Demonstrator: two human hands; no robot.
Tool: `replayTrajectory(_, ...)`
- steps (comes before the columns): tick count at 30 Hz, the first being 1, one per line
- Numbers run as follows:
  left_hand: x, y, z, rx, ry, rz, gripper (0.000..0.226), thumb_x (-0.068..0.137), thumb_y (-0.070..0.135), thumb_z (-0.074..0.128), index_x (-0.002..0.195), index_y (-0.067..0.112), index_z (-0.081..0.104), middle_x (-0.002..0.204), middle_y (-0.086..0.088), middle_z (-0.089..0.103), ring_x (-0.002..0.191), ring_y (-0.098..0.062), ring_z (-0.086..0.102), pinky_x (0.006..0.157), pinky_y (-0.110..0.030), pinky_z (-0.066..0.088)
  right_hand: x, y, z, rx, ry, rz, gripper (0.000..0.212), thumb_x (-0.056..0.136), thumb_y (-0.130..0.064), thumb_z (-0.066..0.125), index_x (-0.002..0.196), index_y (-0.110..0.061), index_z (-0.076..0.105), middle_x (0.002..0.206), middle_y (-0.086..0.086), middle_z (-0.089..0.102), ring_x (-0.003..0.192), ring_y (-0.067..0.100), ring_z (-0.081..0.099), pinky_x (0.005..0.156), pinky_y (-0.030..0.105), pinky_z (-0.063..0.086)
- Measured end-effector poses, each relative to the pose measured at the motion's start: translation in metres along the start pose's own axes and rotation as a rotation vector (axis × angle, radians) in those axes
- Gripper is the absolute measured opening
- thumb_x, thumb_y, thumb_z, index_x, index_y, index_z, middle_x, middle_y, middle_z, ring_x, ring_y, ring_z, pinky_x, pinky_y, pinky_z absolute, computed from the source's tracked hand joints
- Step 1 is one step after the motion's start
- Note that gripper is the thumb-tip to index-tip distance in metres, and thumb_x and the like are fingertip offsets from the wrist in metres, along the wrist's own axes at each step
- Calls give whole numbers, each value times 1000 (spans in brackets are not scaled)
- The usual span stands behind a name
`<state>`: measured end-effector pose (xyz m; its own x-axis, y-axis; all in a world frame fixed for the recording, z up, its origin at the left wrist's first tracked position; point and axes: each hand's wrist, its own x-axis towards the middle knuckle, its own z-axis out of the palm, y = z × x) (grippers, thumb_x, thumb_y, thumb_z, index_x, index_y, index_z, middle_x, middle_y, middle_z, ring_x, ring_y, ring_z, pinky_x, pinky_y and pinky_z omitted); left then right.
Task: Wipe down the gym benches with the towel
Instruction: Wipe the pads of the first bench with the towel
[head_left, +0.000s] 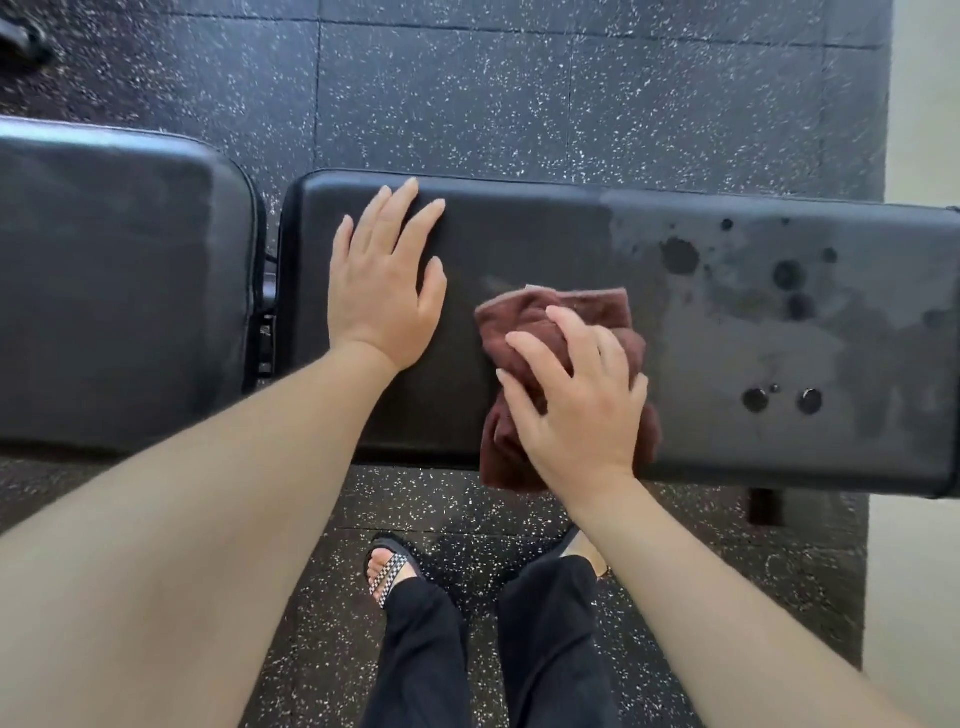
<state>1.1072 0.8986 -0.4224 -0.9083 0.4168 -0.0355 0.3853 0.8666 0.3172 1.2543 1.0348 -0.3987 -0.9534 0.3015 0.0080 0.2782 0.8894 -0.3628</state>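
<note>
The long black padded vinyl bench pad (571, 249) runs left to right across the view; the bunched maroon terry towel (561, 332) lies mid-pad, draping over its near edge; the right hand (576, 410) presses it, fingers spread; the left hand (384, 280) rests flat beside it, fingers splayed; water droplets (680, 255) bead rightward.

On the long bench pad (571, 234), the stretch right of the towel (561, 317) lies open to the pad's far end, bearing only droplets (679, 255); the towel, under the right hand (576, 405), blocks the pad's middle. The left hand (384, 280) lies flat on its left end; beyond that, a narrow gap (266, 312) separates it from the second pad (119, 286).
</note>
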Motion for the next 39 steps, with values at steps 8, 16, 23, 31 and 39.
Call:
replayTrajectory(8, 0, 0, -1, 29, -6, 3, 51, 89, 26, 42, 139, 23, 41, 153, -1, 31, 142, -20, 22, 115, -44, 11, 77, -21, 7, 15, 6, 38, 26, 86, -43, 60, 110, -32, 65, 133, 1, 54, 119, 31, 49, 81, 52, 40)
replayTrajectory(16, 3, 3, -5, 53, -18, -5, 50, 87, 28, 40, 136, 20, 45, 151, -4, 34, 140, -23, 26, 113, -45, 15, 62, 23, -11, 4, 17, 80, 25, 84, -40, 63, 108, -32, 65, 131, 1, 55, 117, 30, 49, 77, 52, 42)
replayTrajectory(23, 3, 3, -1, 74, 3, -12, 49, 86, 26, 39, 134, 20, 44, 149, -6, 36, 138, -24, 25, 112, -47, 17, 129, 16, -8, 0, 2, 145, 27, 88, -43, 58, 112, -32, 64, 134, -1, 53, 121, 30, 46, 84, 52, 37)
replayTrajectory(31, 7, 6, -8, 83, -74, -26, 49, 85, 26, 38, 133, 18, 42, 149, -9, 35, 138, -27, 26, 110, -51, 19, 100, 48, -24, -22, -63, 75, 31, 83, -37, 67, 113, -30, 63, 133, 3, 53, 120, 31, 48, 81, 58, 41)
replayTrajectory(39, 42, 46, -16, 47, -148, -110, 50, 86, 30, 37, 131, 11, 46, 140, -10, 44, 129, -27, 39, 107, -57, 23, 122, 67, -37, 3, -20, 358, 28, 88, -38, 61, 115, -29, 62, 136, 2, 50, 123, 31, 43, 89, 57, 34)
